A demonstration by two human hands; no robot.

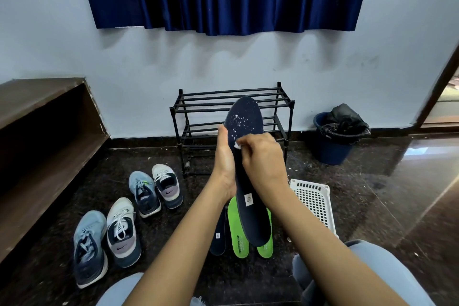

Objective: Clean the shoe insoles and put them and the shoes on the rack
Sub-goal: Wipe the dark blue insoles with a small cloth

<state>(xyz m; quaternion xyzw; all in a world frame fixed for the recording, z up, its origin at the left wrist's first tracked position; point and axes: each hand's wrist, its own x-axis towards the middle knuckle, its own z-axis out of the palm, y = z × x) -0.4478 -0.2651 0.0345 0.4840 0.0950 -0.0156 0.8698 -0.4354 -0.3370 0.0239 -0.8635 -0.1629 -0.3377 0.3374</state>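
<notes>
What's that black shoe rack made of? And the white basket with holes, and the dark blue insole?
Shoe rack: thin black tubes, likely painted metal with plastic joints; slim, matte bars. White basket: moulded plastic, a stiff grid of square holes. Dark blue insole: probably foam under a cloth top; matte, flecked white. The white scrap the right hand pinches is too small to tell.

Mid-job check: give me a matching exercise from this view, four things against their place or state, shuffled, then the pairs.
1 white-speckled insole
2 green insoles
3 rack
4 bucket

A open black bars, two tiers
B lined with a black bag
C gripped by the left hand; right hand pinches a white wad against it
D lying flat on the floor

Pairs: 1-C, 2-D, 3-A, 4-B
</notes>
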